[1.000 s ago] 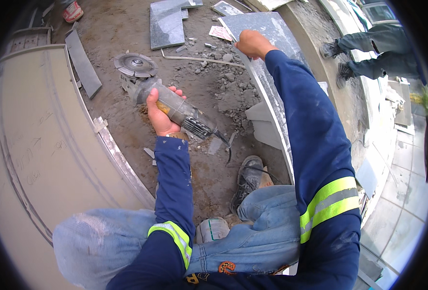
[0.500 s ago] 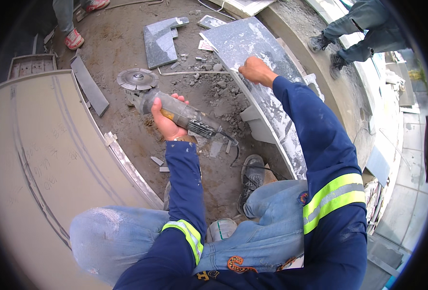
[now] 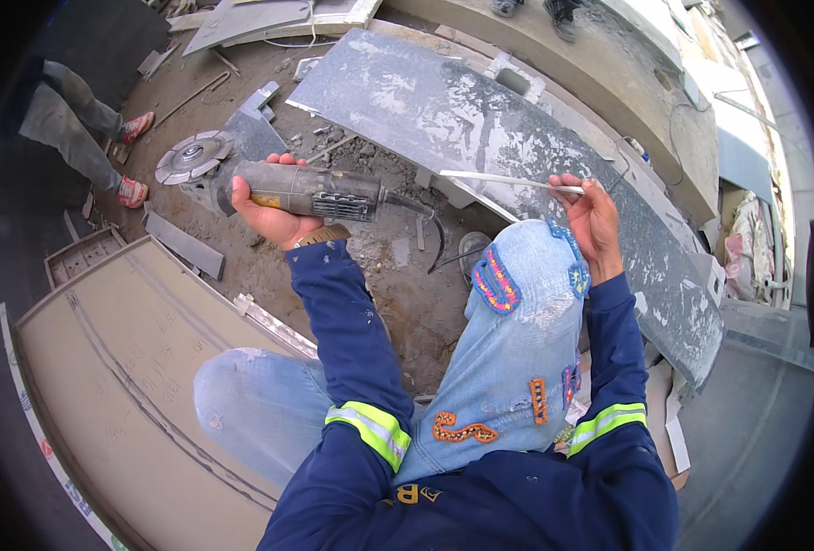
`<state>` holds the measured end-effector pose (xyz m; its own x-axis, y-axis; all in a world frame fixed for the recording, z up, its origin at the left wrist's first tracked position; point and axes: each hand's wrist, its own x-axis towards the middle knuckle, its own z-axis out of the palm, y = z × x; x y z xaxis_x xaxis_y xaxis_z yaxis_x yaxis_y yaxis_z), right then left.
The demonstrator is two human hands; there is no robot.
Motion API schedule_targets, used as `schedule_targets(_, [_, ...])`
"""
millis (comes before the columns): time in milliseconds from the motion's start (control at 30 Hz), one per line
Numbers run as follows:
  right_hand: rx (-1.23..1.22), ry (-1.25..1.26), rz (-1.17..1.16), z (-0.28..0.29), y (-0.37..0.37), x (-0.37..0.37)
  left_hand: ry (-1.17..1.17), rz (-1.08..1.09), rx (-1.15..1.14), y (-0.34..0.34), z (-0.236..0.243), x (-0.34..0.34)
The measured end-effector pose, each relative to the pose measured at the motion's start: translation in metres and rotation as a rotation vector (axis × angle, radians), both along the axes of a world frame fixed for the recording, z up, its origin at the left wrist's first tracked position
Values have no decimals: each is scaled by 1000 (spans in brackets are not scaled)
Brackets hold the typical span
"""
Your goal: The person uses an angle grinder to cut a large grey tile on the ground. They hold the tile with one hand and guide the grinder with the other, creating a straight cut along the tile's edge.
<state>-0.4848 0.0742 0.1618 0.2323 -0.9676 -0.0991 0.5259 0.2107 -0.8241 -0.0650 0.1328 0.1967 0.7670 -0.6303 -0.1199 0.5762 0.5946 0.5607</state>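
Observation:
My left hand (image 3: 278, 207) is wrapped round the grey body of an angle grinder (image 3: 310, 191). The grinder's segmented cutting disc (image 3: 194, 156) points to the far left, and its black cord (image 3: 441, 234) drops toward my shoe. In my right hand (image 3: 591, 220) a thin white strip (image 3: 503, 180) is pinched between thumb and fingers, its free end reaching left over the edge of a long grey stone slab (image 3: 462, 115). The slab has pale, patchy stains and lies tilted beside my raised right knee (image 3: 526, 275).
A large beige panel (image 3: 131, 367) with dark lines lies at my left. Rubble and an L-shaped stone offcut (image 3: 253, 124) are on the dirt beyond the grinder. A person's legs (image 3: 72, 124) stand far left; another person's shoes (image 3: 559, 14) show at the top. A concrete ledge (image 3: 627, 110) runs behind the slab.
My right hand has come back from above the slab to beside my knee, with the white strip now plainly seen in it. The view has turned; my left hand keeps the grinder.

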Motion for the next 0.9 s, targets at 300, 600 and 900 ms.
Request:
schedule_targets(300, [-315, 1660, -111, -40, 172, -158, -248, -268, 163, 46, -20, -3])
schedule_targets(600, [379, 1402, -163, -98, 364, -327, -344, -352, 196, 52, -44, -1])
schedule_targets(900, [1636, 1860, -210, -122, 761, -487, -425, -387, 175, 52, -55, 3])
